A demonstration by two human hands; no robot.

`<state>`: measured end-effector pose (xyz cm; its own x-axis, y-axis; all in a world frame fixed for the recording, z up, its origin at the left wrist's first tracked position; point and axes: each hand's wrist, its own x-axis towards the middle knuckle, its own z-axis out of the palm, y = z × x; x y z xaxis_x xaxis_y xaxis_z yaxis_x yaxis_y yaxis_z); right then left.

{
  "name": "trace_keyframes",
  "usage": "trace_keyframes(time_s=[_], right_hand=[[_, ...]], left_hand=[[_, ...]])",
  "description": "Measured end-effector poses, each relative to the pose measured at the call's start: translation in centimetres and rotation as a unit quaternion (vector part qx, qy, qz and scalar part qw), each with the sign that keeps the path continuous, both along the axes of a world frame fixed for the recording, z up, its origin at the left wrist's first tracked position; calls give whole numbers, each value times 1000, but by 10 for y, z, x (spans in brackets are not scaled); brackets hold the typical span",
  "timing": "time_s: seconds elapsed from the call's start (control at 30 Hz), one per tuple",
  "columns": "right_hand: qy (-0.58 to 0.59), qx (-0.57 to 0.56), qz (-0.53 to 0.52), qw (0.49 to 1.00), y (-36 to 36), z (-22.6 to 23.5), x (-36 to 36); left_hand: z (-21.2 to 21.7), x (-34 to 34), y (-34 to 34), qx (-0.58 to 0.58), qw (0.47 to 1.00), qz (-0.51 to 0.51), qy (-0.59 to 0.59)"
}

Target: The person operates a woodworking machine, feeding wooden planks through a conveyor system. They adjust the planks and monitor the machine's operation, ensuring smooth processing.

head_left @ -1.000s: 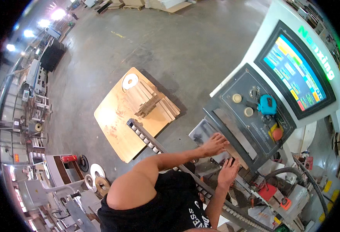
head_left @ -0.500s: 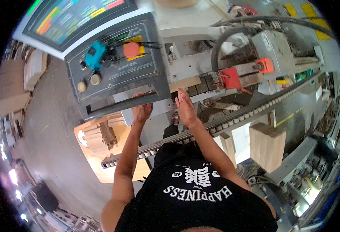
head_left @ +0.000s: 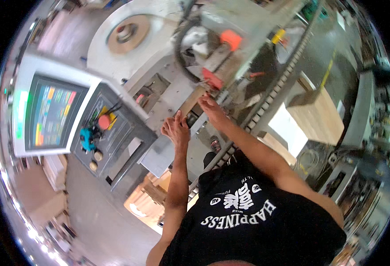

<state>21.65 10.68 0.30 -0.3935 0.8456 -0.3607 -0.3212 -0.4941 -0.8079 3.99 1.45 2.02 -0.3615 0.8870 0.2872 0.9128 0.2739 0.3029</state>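
A narrow wooden strip [head_left: 192, 102] lies on the grey bed of a machine, slanting up toward a red guard [head_left: 212, 79]. My left hand [head_left: 176, 128] is at the strip's near end, thumb and index finger apart, with nothing held between them. Farther up the same strip, my right hand [head_left: 212, 108] has its fingers bent and bunched against the side edge. Motion smears its fingertips a little. A row of pale rollers [head_left: 265, 99] runs along the rail below my right forearm.
A control panel [head_left: 110, 133] with a screen [head_left: 53, 115] stands to the left, bearing a teal tool [head_left: 87, 139] and a red button [head_left: 104, 122]. Behind is a round disc [head_left: 128, 33]. Thick wooden blocks [head_left: 319, 115] stand at right beyond the rail; more wood [head_left: 148, 195] is stacked at lower left.
My view has turned and shifted, bringing the panel lower and to the left. My left hand has come out from under the panel to the strip, and my right hand has reached the strip's edge.
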Motion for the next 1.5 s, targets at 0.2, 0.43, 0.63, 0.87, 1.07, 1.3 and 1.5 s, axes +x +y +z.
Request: trace_keyframes(time_s=[0.2,0.43,0.63,0.87,1.07,1.3,1.5], right_hand=[[-96,65,115,987,-39,73,69],[-540,267,126,788,-89,75,286],[-714,92,271,639,-188,31,399],[-688,101,253,673,-235,-22,432],[-702,186,240,645,-193,40,396],[-613,358,287,643,-121,120,243],[-592,508,194,595,-76,131,140]], left_hand=[[1,34,47,-23,999,14,46],[-1,45,60,-16,1000,-11,18],[6,63,-34,-17,994,-108,13],[15,96,-101,-95,987,-112,-69],[52,154,-87,-64,941,-260,-207],[57,181,-73,-53,920,-382,-69],[-21,67,-83,-89,965,-189,-158]])
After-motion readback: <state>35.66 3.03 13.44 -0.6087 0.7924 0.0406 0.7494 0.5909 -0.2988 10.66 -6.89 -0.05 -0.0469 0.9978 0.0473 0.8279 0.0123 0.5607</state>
